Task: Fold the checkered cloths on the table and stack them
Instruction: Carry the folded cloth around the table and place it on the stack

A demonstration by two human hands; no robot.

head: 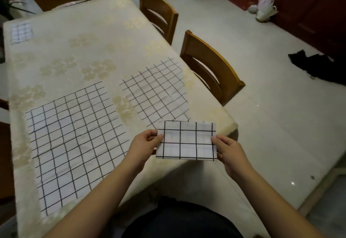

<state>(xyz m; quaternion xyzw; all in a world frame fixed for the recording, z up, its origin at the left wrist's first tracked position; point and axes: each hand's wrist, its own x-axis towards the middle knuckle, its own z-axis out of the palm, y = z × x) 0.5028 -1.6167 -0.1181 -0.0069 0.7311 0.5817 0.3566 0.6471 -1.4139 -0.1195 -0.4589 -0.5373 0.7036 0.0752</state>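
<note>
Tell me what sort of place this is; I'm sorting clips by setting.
Most likely a home dining room: a table under a floral tablecloth, wooden dining chairs pushed up to it, a glossy tiled floor. Checkered cloths lie spread on the table.

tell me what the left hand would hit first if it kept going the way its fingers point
Probably the flat unfolded checkered cloth near the table's right edge, beyond the small folded checkered cloth the left hand holds; depth is unclear.

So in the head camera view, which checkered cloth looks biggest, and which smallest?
1. Unfolded cloth at near left
2. Unfolded cloth by the right edge
3. Folded cloth in both hands
4. Folded cloth at the far corner, though distance shrinks it.
</note>
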